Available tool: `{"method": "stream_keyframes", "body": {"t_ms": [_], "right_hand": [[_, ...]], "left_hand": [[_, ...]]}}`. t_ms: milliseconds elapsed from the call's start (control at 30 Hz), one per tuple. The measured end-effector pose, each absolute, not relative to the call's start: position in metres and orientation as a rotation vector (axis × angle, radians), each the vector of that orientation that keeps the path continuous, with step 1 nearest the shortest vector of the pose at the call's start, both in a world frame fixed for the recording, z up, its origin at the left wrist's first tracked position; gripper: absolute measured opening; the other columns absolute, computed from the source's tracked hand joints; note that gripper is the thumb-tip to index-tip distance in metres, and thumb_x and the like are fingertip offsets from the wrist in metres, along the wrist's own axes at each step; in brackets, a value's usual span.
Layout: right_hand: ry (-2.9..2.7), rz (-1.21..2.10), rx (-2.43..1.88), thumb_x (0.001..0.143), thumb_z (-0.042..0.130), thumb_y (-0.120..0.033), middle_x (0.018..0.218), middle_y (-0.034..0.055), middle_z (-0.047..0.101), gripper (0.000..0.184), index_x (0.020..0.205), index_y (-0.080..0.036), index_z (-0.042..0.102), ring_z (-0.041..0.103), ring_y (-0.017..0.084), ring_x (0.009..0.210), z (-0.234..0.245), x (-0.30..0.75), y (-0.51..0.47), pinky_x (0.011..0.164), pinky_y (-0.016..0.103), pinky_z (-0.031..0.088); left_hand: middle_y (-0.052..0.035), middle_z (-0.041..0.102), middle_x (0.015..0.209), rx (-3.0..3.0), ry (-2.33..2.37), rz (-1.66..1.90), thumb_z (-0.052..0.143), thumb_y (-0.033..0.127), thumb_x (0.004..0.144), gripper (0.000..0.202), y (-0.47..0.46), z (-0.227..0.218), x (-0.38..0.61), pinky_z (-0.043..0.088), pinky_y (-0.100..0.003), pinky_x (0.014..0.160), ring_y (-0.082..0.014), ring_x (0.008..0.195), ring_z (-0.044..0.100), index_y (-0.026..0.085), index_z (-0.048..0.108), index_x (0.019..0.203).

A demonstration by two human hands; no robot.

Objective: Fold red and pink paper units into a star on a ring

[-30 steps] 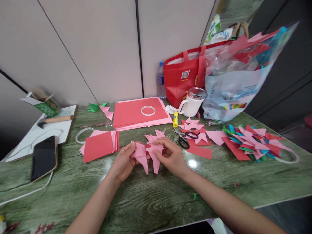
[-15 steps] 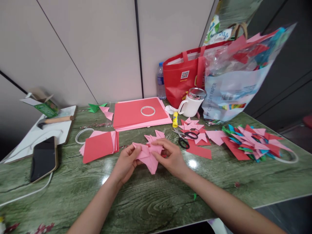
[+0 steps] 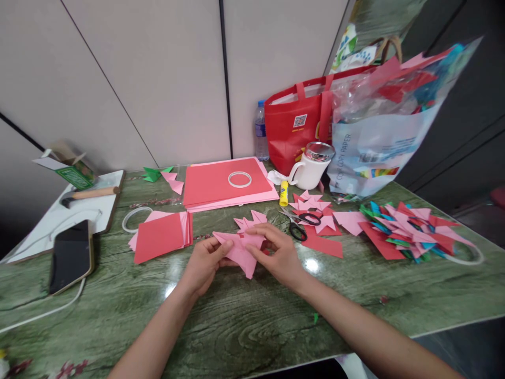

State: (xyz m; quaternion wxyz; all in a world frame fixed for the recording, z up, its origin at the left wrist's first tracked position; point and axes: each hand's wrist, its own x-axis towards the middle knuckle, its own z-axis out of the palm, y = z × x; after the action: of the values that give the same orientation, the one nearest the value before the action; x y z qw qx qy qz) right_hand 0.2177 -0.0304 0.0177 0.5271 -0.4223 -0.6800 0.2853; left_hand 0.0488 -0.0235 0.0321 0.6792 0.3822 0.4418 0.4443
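Between both hands is a folded pink paper (image 3: 241, 253), its pointed end toward me, just above the table. My left hand (image 3: 208, 259) pinches its left side, thumb on top. On the right side, my right hand (image 3: 276, 252) grips it between thumb and fingers. Just behind the held paper lies another pointed pink folded piece (image 3: 258, 217), partly hidden by my right hand. Scissors (image 3: 302, 220) with black handles rest right of my right hand, beside folded pink stars (image 3: 313, 202) and red paper (image 3: 323, 246).
Left of my hands sits a stack of red and pink squares (image 3: 160, 239); behind are larger sheets (image 3: 221, 184) with a tape roll (image 3: 239, 179) on top. A glue stick (image 3: 283, 193), white mug (image 3: 311, 167) and colourful paper pile (image 3: 414, 229) stand right. A phone (image 3: 71, 258) lies left.
The left flap of the pink paper has changed its fold, and its lower point has shifted slightly right and up. My left thumb has moved a little; my right hand stays nearly still.
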Motion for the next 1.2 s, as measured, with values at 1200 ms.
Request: {"method": "stream_keyframes", "body": {"t_ms": [1200], "right_hand": [[-1.800, 0.384, -0.815, 0.080, 0.056, -0.011, 0.095, 0.0079, 0.063, 0.026, 0.104, -0.021, 0.061, 0.062, 0.017, 0.089, 0.012, 0.216, -0.033, 0.077, 0.030, 0.054]], "left_hand": [[-0.0019, 0.062, 0.070, 0.776, 0.945, 0.932, 0.059, 0.026, 0.079, 0.029, -0.019, 0.030, 0.046, 0.057, -0.033, 0.052, -0.0147, 0.056, 0.060, 0.016, 0.055, 0.106]]}}
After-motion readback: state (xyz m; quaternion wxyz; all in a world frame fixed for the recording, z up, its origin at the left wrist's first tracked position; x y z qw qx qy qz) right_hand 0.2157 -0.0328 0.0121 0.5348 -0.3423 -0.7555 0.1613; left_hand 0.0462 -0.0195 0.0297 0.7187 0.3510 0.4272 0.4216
